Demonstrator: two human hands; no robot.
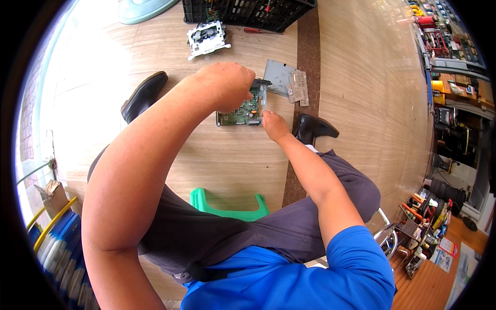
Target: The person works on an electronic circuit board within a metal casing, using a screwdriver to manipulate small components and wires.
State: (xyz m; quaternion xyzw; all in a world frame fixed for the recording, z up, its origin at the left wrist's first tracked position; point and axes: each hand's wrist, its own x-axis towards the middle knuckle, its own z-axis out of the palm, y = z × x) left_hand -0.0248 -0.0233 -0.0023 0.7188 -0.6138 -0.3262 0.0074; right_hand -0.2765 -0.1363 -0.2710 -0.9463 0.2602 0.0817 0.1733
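On the floor between my feet lies an opened electronic unit, a shallow metal chassis with a green circuit board (242,114). My left hand (231,83) is curled above its far left part, fingers closed; whatever they hold is hidden. A dark strip (262,82) runs along the unit's far edge, partly behind that hand. At the right edge of the chassis, my right hand (275,125) has its fingers closed on the side. Just beyond lie a grey metal plate (279,76) and a perforated metal plate (299,87), overlapping.
A white-framed mechanism (206,40) lies far left, near a black plastic crate (248,13). A red-handled screwdriver (262,31) rests by the crate. My boots (145,95) flank the unit. A green plastic stool (230,209) stands between my legs. Cluttered shelves (449,82) line the right.
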